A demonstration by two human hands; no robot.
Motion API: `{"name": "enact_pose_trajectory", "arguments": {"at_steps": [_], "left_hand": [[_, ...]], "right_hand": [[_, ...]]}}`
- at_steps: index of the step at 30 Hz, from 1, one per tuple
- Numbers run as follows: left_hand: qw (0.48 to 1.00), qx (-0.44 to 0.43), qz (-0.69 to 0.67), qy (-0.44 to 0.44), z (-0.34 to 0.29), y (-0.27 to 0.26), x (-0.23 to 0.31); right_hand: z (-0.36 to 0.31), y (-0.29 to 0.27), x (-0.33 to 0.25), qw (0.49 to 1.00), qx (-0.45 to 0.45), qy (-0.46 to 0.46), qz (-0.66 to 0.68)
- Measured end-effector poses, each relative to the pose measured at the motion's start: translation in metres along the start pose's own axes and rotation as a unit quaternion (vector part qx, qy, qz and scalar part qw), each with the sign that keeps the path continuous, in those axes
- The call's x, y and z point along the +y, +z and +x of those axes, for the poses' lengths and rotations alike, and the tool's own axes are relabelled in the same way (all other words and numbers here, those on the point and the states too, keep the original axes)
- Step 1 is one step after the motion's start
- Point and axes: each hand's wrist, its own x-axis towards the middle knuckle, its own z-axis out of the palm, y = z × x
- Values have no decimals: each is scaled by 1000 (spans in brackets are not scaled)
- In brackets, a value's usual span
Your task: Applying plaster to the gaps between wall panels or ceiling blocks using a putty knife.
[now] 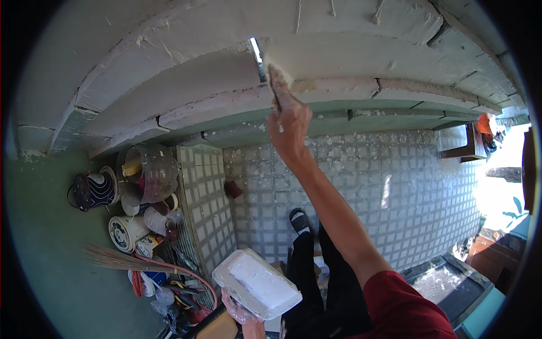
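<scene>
Up at the pale ceiling boards [350,56], my right hand [289,121] is closed with its index finger stretched forward. It grips what looks like a putty knife, its thin bright blade [257,56] seen nearly edge-on against the surface; the handle is mostly hidden by the fingers. A fresh cream-white smear lies around the fingertip. Low in front of me, my left hand [240,311] supports a white rectangular plastic tub [226,277] from its near left side. White putty [262,285] coats the tub's inside. White residue marks both hands.
Buckets [127,233], a clear plastic container [158,172], a twig broom [116,257] and a pink hose [197,277] crowd the left. A tiled ledge [206,198] adjoins the white-spattered tiled floor [350,186]. A dark tray-like table [449,285] stands at lower right, a wooden bench [471,147] farther off.
</scene>
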Motion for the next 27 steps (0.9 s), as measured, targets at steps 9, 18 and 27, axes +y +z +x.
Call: {"name": "enact_pose_trajectory", "arguments": {"at_steps": [9, 18, 27], "left_hand": [[996, 33, -77, -4, -22, -4, -15], [996, 65, -53, 41, -27, -29, -33], [997, -6, -72, 36, -71, 23, -12]], "right_hand": [[25, -76, 57, 990, 62, 105, -68], [4, -3, 4, 999, 12, 43, -28], [6, -12, -38, 959, -167, -59, 220]]}}
